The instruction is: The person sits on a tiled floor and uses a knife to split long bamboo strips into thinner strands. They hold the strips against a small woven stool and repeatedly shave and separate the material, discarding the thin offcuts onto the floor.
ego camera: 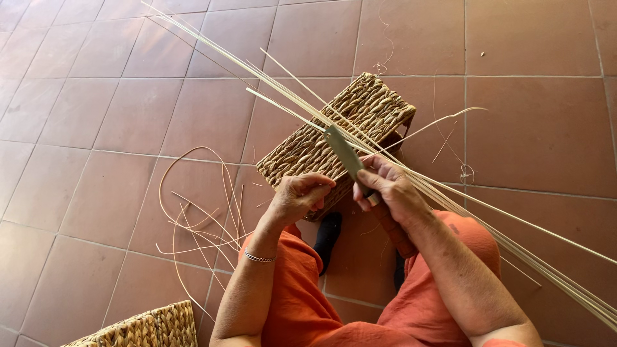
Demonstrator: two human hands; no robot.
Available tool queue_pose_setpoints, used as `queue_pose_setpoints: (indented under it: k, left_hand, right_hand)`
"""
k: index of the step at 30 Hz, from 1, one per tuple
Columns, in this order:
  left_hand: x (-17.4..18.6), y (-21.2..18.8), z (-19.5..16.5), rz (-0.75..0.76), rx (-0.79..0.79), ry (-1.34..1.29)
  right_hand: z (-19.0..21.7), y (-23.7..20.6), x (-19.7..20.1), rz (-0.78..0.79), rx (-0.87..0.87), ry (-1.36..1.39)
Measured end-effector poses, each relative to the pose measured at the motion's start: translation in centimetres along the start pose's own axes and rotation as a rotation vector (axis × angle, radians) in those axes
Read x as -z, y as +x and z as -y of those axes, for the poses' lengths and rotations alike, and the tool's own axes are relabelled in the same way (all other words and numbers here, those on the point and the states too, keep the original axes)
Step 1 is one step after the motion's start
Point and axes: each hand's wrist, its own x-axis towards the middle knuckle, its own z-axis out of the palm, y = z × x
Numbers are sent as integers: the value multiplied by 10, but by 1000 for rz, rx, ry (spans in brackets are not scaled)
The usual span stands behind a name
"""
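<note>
My right hand [387, 187] grips a knife [346, 156] with a flat grey blade and a brown handle. The blade lies against a bundle of long pale cane strips [450, 196] that runs from the upper left to the lower right. My left hand [301, 195] is closed beside it, pinching the strips near the edge of a woven rectangular stool [308, 151]. A thin bracelet sits on my left wrist. My knees in orange trousers show below the hands.
Loose curled cane shavings [199, 218] lie on the terracotta tile floor [116, 115] to the left. Another woven piece [144, 328] sits at the bottom left corner. Stray thin fibres [464, 172] lie right of the stool.
</note>
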Motion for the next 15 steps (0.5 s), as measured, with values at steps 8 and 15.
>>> queue_pose_setpoints:
  k: [8,15]
  left_hand:
    - [19,-5,7,-12,13,9]
    - [33,-9,17,-4,7,-63]
  right_hand:
    - [11,1,33,-66,122,79]
    - [21,-4,50,-127,196,103]
